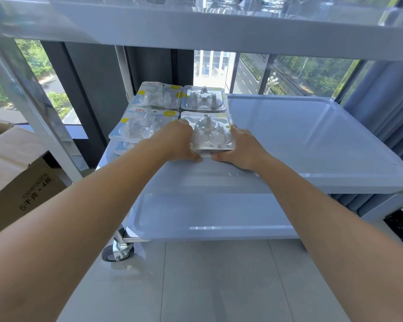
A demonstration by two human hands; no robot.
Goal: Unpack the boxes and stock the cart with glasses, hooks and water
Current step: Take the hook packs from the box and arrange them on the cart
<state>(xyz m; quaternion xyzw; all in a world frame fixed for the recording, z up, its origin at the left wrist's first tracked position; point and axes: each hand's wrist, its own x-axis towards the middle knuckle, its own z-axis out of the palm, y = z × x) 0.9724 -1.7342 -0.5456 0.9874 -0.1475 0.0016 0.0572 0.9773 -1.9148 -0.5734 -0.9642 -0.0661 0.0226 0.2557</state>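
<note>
A clear blister pack of hooks (211, 133) lies on the middle shelf (312, 140) of the pale cart. My left hand (182, 142) grips its left side and my right hand (244, 149) grips its right side, thumbs at the near edge. Three more hook packs lie beside it: one behind (204, 98), two at the left (158, 95) (142, 123), and another partly hidden under my left forearm. Glasses (228, 0) stand on the top shelf, seen only from below.
The bottom shelf (207, 217) of the cart is bare. An open cardboard box (21, 182) stands at the left on the floor. Windows and a blue curtain (386, 101) lie behind the cart. A caster wheel (118, 252) rests on the tiled floor.
</note>
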